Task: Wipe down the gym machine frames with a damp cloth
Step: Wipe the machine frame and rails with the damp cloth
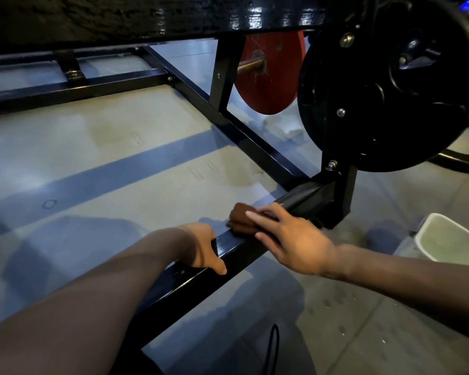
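A black square-tube frame bar [238, 247] of the gym machine runs low over the floor from bottom left to centre right. A brown cloth [240, 216] lies folded on top of this bar. My right hand [290, 239] presses the cloth down with fairly straight, spread fingers. My left hand [203, 247] grips the same bar just left of the cloth, thumb on the near side and fingers curled over the far side.
A black weight plate [385, 85] and a red plate [271, 74] hang on the machine at upper right. More black frame bars [73, 87] cross the grey floor behind. A white bucket [447, 236] stands at the right. A black cord [272, 347] lies at the bottom.
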Motion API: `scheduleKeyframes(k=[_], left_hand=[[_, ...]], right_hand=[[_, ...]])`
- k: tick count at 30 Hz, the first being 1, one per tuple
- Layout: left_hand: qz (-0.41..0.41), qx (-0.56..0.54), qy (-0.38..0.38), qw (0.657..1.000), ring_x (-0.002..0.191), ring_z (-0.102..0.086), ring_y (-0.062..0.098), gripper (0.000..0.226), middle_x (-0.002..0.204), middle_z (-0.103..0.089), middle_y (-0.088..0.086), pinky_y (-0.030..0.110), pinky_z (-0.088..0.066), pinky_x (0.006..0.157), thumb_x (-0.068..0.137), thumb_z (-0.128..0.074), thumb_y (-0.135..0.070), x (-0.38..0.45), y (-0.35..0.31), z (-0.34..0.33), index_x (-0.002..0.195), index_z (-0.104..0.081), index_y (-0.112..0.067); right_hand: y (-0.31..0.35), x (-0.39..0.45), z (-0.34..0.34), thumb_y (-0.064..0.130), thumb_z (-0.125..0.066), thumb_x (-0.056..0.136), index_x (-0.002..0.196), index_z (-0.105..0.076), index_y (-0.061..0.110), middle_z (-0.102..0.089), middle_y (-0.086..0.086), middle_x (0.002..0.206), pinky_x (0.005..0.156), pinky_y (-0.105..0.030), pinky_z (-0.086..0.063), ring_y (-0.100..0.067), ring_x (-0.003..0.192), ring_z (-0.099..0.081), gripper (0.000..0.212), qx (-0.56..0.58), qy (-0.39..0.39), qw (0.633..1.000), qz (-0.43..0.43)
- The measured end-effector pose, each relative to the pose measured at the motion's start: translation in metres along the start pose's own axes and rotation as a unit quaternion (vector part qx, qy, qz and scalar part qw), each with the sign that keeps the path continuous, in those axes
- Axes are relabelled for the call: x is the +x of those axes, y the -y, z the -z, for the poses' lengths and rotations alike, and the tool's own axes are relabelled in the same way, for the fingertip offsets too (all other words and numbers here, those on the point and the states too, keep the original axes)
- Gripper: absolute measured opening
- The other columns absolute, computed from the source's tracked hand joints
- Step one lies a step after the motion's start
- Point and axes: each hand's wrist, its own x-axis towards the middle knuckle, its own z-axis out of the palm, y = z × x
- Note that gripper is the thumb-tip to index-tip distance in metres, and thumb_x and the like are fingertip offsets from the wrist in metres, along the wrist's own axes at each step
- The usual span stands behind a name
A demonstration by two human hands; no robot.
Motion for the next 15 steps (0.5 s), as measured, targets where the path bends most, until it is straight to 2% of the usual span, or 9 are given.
scheduleKeyframes(k=[3,5,7,8,11,12,13,15], left_hand=[[0.003,-0.005,0.008,1.0,0.094,-0.069,0.022,0.055,0.102,-0.07,0.005,0.037,-0.059,0.088,0.076,-0.08,-0.06,0.001,-0.001,0.001,0.106,-0.068,-0.016],[0.005,-0.01,0.007,1.0,0.093,-0.069,0.023,0.056,0.102,-0.071,0.005,0.037,-0.059,0.087,0.075,-0.081,-0.061,0.001,0.0,-0.001,0.104,-0.068,-0.016],[0.005,-0.006,0.006,1.0,0.094,-0.069,0.024,0.056,0.102,-0.071,0.006,0.036,-0.058,0.086,0.075,-0.08,-0.062,0.001,0.0,-0.001,0.103,-0.067,-0.015],[0.005,-0.002,0.004,1.0,0.094,-0.068,0.024,0.057,0.102,-0.07,0.006,0.036,-0.057,0.085,0.076,-0.079,-0.063,0.001,0.0,-0.001,0.103,-0.066,-0.015],[0.001,0.006,0.005,1.0,0.097,-0.067,0.024,0.059,0.103,-0.068,0.006,0.036,-0.057,0.084,0.077,-0.078,-0.064,-0.001,-0.001,0.0,0.104,-0.063,-0.014],[0.0,0.007,0.007,1.0,0.098,-0.067,0.025,0.06,0.105,-0.067,0.006,0.036,-0.057,0.085,0.077,-0.078,-0.064,-0.001,-0.002,0.001,0.106,-0.062,-0.013],[0.0,0.008,0.009,1.0,0.099,-0.066,0.025,0.062,0.108,-0.067,0.006,0.037,-0.058,0.088,0.078,-0.078,-0.064,-0.002,-0.002,0.001,0.109,-0.062,-0.013],[0.0,0.011,0.01,1.0,0.1,-0.066,0.024,0.065,0.111,-0.066,0.006,0.04,-0.058,0.092,0.077,-0.078,-0.064,-0.002,-0.002,0.002,0.113,-0.062,-0.013]], right_hand=[[-0.026,-0.001,0.009,0.047,-0.036,0.109,0.16,-0.034,0.03,-0.036,0.003,0.153,0.078,-0.033,-0.058,-0.016,0.099,-0.064,0.054,-0.033,0.016,0.994,0.105],[-0.067,-0.001,0.014,0.048,-0.034,0.108,0.16,-0.035,0.03,-0.041,0.001,0.152,0.072,-0.038,-0.061,-0.02,0.097,-0.067,0.055,-0.072,-0.005,0.992,0.101],[-0.11,-0.003,0.014,0.048,-0.035,0.106,0.159,-0.037,0.033,-0.042,0.0,0.15,0.067,-0.044,-0.06,-0.027,0.093,-0.069,0.055,-0.109,-0.041,0.993,0.031],[-0.127,-0.003,0.016,0.046,-0.038,0.106,0.158,-0.036,0.033,-0.042,-0.002,0.15,0.069,-0.045,-0.06,-0.03,0.095,-0.069,0.054,-0.127,-0.058,0.99,-0.029],[-0.147,0.008,0.031,0.04,-0.043,0.108,0.159,-0.037,0.027,-0.039,-0.008,0.153,0.091,-0.044,-0.054,-0.036,0.113,-0.062,0.053,-0.093,-0.073,0.953,-0.281],[-0.143,0.013,0.034,0.039,-0.044,0.109,0.159,-0.038,0.025,-0.039,-0.011,0.154,0.097,-0.043,-0.051,-0.035,0.117,-0.06,0.053,-0.059,-0.079,0.937,-0.336],[-0.135,0.017,0.036,0.038,-0.044,0.109,0.158,-0.04,0.023,-0.04,-0.012,0.154,0.1,-0.04,-0.048,-0.034,0.12,-0.059,0.052,-0.029,-0.083,0.929,-0.36],[-0.107,0.021,0.03,0.039,-0.047,0.108,0.155,-0.046,0.025,-0.044,-0.011,0.149,0.098,-0.035,-0.047,-0.032,0.116,-0.061,0.049,0.011,-0.087,0.941,-0.328]])
